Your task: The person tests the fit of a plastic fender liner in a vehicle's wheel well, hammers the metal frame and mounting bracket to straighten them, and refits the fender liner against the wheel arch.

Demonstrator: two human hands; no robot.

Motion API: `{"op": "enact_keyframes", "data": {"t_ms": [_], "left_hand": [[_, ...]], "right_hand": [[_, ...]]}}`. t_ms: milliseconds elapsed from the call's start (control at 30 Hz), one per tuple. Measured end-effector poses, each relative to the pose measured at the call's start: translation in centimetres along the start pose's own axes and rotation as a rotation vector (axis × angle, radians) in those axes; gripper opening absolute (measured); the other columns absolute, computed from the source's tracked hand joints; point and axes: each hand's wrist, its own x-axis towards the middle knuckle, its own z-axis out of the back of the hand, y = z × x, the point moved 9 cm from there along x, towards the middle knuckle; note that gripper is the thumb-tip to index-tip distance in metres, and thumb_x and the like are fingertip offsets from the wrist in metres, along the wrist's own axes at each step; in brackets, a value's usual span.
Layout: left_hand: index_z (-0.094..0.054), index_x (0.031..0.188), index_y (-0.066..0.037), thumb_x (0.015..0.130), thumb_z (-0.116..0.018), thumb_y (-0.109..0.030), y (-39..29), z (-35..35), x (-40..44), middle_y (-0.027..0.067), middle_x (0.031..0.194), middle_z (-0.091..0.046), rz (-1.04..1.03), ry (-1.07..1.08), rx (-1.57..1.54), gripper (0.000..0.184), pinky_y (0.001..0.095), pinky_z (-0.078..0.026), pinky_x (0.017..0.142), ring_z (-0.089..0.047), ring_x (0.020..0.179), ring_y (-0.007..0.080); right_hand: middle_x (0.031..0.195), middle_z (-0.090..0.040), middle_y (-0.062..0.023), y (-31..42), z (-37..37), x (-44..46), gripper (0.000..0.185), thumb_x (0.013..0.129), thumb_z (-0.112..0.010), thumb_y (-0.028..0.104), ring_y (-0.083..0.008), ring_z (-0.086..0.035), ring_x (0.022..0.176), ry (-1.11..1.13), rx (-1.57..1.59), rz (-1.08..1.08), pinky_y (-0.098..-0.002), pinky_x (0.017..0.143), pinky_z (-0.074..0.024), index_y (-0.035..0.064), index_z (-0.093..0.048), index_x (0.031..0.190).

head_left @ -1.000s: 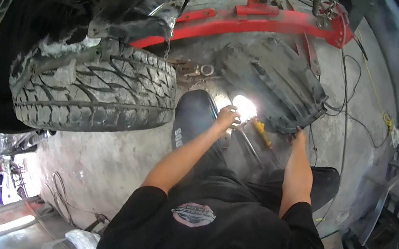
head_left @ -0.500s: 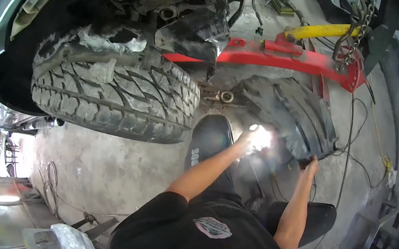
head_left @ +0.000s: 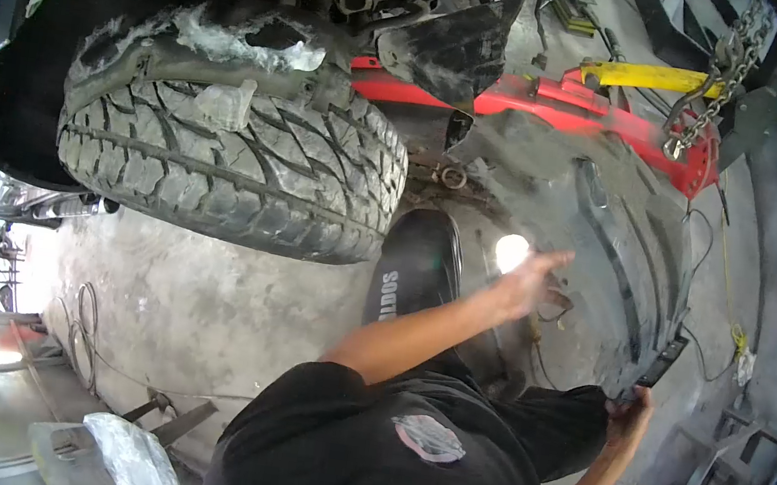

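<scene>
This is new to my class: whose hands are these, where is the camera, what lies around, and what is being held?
No robot arms show here; these are a person's bare hands. Every picture comes from one head-worn camera, looking forward and down. The right hand grips the edge of a large dark panel. The left hand, blurred, is near a bright light; whether it holds anything is unclear. A yellow cord lies on the grey floor, with a treaded tire and red beam nearby.

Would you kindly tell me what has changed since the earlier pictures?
The right hand has drawn the dark moulded plastic panel toward the right knee, still gripping its edge; the left hand has moved rightward past the glowing white light. The treaded grey tyre and red metal beam stayed.
</scene>
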Motion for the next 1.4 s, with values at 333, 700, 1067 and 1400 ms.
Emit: {"op": "enact_keyframes", "data": {"t_ms": [333, 700, 1067, 1400], "left_hand": [[-0.061, 0.096, 0.011, 0.103, -0.054, -0.023, -5.0, -4.5, -13.5, 0.0278, 0.079, -0.061, -0.432, -0.067, 0.916, 0.035, 0.0442, -0.047, 0.077, -0.063, 0.079, 0.0393], [-0.066, 0.093, 0.007, 0.090, -0.064, -0.012, -12.7, -1.0, -19.2, 0.0290, 0.087, -0.067, -0.596, -0.370, 0.991, 0.019, 0.0507, -0.049, 0.074, -0.063, 0.085, 0.0503], [-0.063, 0.083, 0.013, 0.095, -0.063, -0.022, -9.8, 1.9, -19.5, 0.0332, 0.080, -0.063, -0.360, -0.387, 1.235, 0.037, 0.0543, -0.052, 0.074, -0.064, 0.076, 0.0512], [-0.062, 0.080, 0.010, 0.102, -0.053, -0.026, -9.0, 3.1, -23.0, 0.0336, 0.076, -0.060, -0.429, -0.326, 1.243, 0.043, 0.0583, -0.047, 0.076, -0.060, 0.080, 0.0539]], "right_hand": [[0.084, -0.060, -0.0038, -7.8, -5.8, 11.7, 0.061, 0.091, -0.048, 0.013, -0.0162, -0.057, 0.065, 0.396, -0.699, -0.028, -0.0321, 0.054, -0.0478, 0.0044, -0.045, 0.152], [0.080, -0.066, -0.0087, -17.7, -22.9, 5.1, 0.057, 0.083, -0.053, 0.001, -0.0198, -0.063, 0.062, 0.740, -0.779, -0.022, -0.0333, 0.053, -0.0501, -0.0060, -0.053, 0.140], [0.092, -0.069, -0.0114, -16.8, -25.6, -0.6, 0.057, 0.082, -0.053, -0.002, -0.0213, -0.067, 0.070, 0.849, -0.737, -0.052, -0.0349, 0.059, -0.0561, -0.0007, -0.057, 0.139], [0.097, -0.068, -0.0106, -27.2, -19.3, 2.2, 0.048, 0.088, -0.055, 0.004, -0.0214, -0.067, 0.084, 0.902, -0.704, -0.323, -0.0371, 0.072, -0.0555, -0.0037, -0.059, 0.135]]}}
